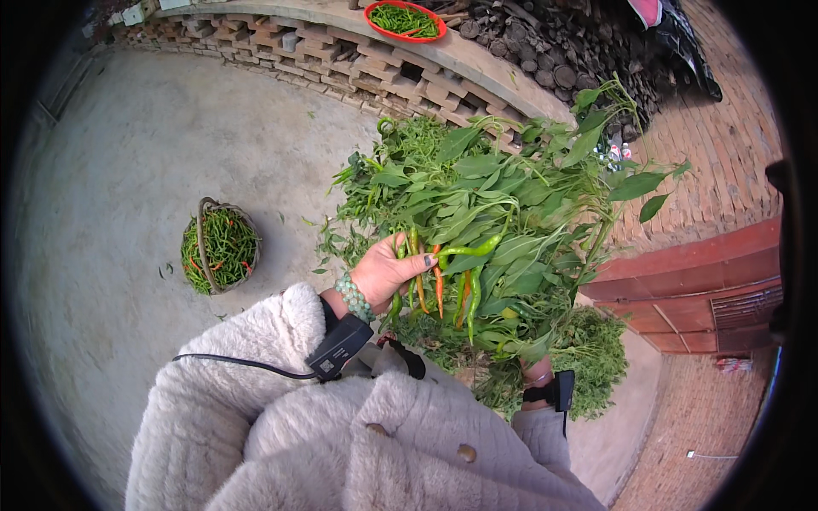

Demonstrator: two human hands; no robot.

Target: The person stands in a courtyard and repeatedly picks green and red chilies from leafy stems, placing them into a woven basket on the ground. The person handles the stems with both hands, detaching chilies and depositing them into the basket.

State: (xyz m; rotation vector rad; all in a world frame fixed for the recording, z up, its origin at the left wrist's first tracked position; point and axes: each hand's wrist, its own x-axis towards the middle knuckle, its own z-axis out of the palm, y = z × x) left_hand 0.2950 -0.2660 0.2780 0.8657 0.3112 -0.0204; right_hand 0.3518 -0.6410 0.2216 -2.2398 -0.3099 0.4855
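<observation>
My left hand (pixel 383 271), wearing a green bead bracelet, pinches several long chili peppers (pixel 438 281) between thumb and fingers. They are green, orange and red, and hang among the leaves of an uprooted pepper plant (pixel 511 217). To the right, my right hand (pixel 537 369) reaches under the foliage; its wrist shows, but leaves hide the fingers and whatever they touch. More leafy pepper plants (pixel 588 358) lie heaped below and behind the plant.
A wicker basket (pixel 203 249) full of green and some red chilies stands on the concrete floor at left. A red tray (pixel 441 30) of chilies rests on the low brick wall (pixel 307 54). Stacked firewood (pixel 543 57) lies behind; a red metal door (pixel 684 313) is at right.
</observation>
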